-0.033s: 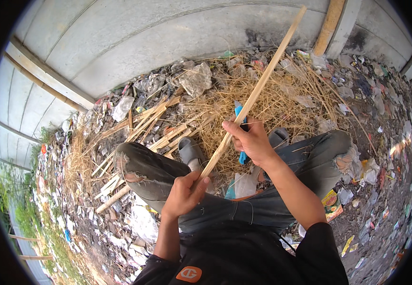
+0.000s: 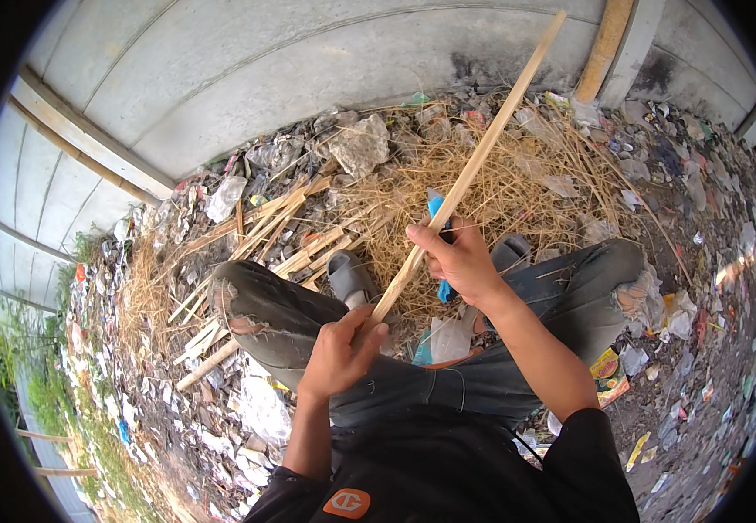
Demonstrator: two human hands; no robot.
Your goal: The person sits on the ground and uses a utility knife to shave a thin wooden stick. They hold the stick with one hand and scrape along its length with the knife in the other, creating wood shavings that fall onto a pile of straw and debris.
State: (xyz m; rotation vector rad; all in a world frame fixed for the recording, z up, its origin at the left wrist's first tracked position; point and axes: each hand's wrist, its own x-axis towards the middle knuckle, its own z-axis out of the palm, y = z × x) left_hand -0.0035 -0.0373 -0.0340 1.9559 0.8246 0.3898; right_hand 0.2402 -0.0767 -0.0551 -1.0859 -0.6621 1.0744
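Observation:
A long, pale bamboo strip (image 2: 481, 157) slants from my lap up toward the far right. My left hand (image 2: 341, 350) is closed round its near end. Farther along, my right hand (image 2: 458, 259) grips a blue and black utility knife (image 2: 444, 291), its thumb lying against the strip. The knife's blade end shows just left of the strip, and part of its handle is hidden by my fingers and the strip. Straw-like shavings (image 2: 474, 196) lie in a heap beyond my hands.
Split bamboo pieces (image 2: 304, 255) lie left of the shavings. My bent knees and grey sandals (image 2: 351, 277) frame the work. A pale panel wall (image 2: 325, 74) rises behind, with a bamboo post (image 2: 604, 52) at right. Plastic litter (image 2: 260, 405) covers the surrounding ground.
The strip's far tip has swung very slightly right. My right hand and the knife have shifted a little, with the knife's blade end lower and to the left. My left hand keeps its grip.

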